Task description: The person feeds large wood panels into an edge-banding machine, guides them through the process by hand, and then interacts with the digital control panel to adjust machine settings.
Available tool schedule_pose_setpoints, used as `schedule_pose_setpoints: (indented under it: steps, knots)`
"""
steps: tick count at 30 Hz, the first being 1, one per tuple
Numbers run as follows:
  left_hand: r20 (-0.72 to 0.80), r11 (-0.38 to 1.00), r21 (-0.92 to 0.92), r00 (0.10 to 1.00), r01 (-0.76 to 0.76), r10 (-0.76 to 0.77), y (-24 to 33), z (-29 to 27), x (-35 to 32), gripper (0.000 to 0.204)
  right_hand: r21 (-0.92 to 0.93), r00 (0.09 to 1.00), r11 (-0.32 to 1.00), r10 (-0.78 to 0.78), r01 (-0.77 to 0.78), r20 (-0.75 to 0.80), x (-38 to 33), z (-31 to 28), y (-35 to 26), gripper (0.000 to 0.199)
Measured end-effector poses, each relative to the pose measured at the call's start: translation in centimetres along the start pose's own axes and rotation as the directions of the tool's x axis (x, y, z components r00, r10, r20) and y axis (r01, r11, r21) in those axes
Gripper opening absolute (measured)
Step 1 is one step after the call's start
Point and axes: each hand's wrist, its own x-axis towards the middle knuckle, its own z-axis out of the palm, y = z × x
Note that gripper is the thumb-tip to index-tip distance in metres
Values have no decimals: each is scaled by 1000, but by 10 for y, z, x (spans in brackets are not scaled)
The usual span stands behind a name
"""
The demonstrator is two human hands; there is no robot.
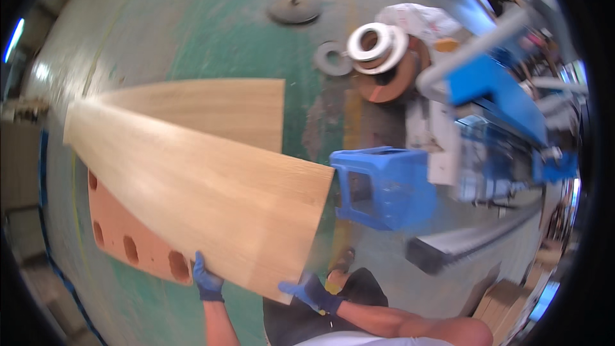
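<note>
A long wood-grain board (pixel 218 186) slants across the view, from the far left to just in front of my body. My left hand (pixel 207 280), in a blue glove, grips its near edge with the thumb on top. At the near right corner, my right hand (pixel 312 291), also gloved in blue, is closed on the same board. The fingers under the board are hidden. Beneath and beyond it lies another wood-grain board (pixel 218 107), partly covered. An orange-brown panel with several dark holes (pixel 138 234) shows below the held board, close to my left hand.
A blue plastic stool (pixel 384 186) stands right of the board's end. Farther back are white and brown rolls (pixel 381 57) and a round post base (pixel 293 9). A machine with a blue cover (pixel 496 99) and grey rails (pixel 474 237) occupies the right side. Cardboard (pixel 503 307) lies lower right.
</note>
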Motion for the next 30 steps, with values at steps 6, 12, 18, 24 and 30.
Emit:
schedule_pose_setpoints:
  steps: [6,12,18,24,30]
  knots:
    - [131,993,80,989,-85,74,13,100,-113,46,69,985,985,-164,161,48,-110,-32,-71,37]
    - [149,995,-77,986,-68,79,26,85,-74,39,96,986,982,-160,164,-50,-206,-114,-166,29]
    - [-111,991,-123,993,-58,44,39,72,2,41,-235,775,945,-323,229,-544,-252,-221,-169,24]
    - [-122,990,120,988,-79,94,82,25,71,41,-601,503,799,-532,31,-681,-274,-260,-201,24]
    - [-135,990,140,991,4,15,118,29,58,52,-719,185,604,-707,-345,-683,-252,-261,-181,35]
